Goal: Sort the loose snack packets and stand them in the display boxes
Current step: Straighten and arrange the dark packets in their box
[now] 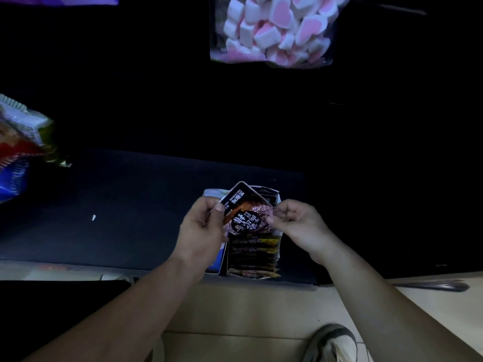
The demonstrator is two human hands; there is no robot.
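My left hand (202, 226) and right hand (295, 223) pinch the dark glossy snack packet (245, 212); I'd square it upright before lowering it into the white cardboard display box (278, 199).

Dim light throughout. Dark table (117, 218), far part lost in shadow. Pale beige tiled floor (248, 309) just beyond table's near edge, toward camera.

Packets (252, 253) stand in the display box (248, 273); marshmallow bag (274, 30) behind, snack bags (21, 142) left.
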